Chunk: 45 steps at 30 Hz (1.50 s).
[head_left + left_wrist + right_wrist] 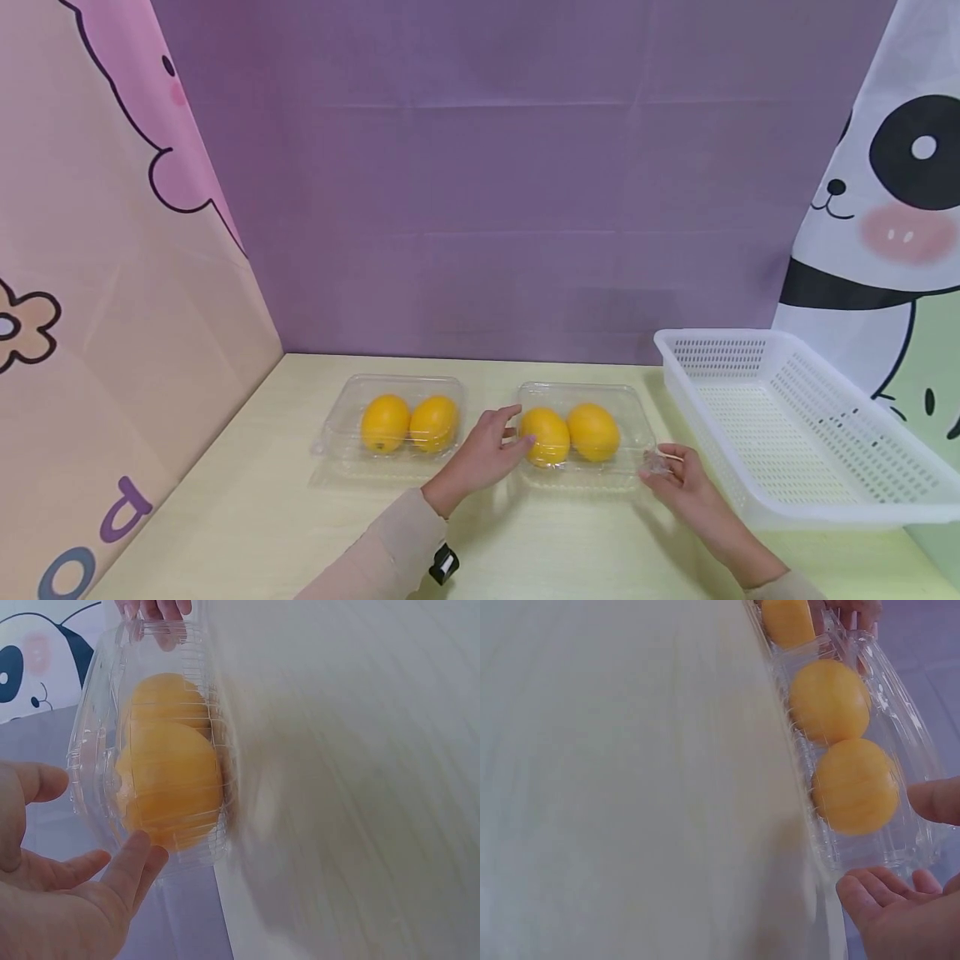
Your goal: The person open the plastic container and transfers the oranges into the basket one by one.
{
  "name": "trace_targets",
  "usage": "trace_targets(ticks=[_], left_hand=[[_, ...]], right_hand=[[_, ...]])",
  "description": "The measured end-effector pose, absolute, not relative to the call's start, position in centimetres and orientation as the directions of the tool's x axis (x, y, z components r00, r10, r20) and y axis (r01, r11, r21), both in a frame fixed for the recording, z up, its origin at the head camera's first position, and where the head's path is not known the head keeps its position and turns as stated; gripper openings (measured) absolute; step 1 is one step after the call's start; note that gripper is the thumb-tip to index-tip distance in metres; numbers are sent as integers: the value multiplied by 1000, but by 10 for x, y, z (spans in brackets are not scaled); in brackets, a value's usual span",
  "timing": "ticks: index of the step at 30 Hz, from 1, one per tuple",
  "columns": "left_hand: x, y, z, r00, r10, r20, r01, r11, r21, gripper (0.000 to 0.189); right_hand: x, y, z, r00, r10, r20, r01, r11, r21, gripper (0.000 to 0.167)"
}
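Note:
Two oval yellow-orange fruits (593,432) sit side by side inside a clear plastic clamshell box (630,406) on the table. My left hand (486,450) is at the box's left end, fingers loosely extended and thumb by its front; the left wrist view puts the fingertips (137,844) right at the plastic. At the opposite end, the right hand (684,487) pinches the box's corner between thumb and fingers. In the right wrist view, that thumb (936,799) lies beside the lid and the fingers reach round the end. A second clear box (345,408) holds two similar fruits (386,423).
To the right stands a white perforated plastic basket (720,467), close to my right hand. The light wooden table (247,500) ends at a purple backdrop (465,208). Printed cloths with cartoon figures (862,250) hang at both sides.

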<state>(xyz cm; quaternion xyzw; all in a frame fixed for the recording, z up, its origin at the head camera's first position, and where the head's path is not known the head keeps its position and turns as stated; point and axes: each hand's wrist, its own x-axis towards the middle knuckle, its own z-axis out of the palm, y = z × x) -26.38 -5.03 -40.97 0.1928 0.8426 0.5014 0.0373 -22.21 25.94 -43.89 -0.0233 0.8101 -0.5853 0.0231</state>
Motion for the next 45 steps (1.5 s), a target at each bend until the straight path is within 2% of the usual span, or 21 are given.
trace_targets(ticks=[5,16,36,45], left_hand=[[-264,-50,-409,-923,363,123,282,425,860,64],[-264,-49,-408,-922,367,123,284,425,860,62],[-264,-50,-409,-919,371,132,295,424,856,62],[-265,-50,-410,-921,366,129,287,418,862,63]], right_hand=[[-220,259,-437,-998,-54,-9,-8,302,-953,63],[-223,254,-434,-998,56,11,11,375,-927,59],[-222,245,-430,-995,98,-19,43,246,-968,62],[-223,246,-430,-995,87,-53,72,237,-969,65]])
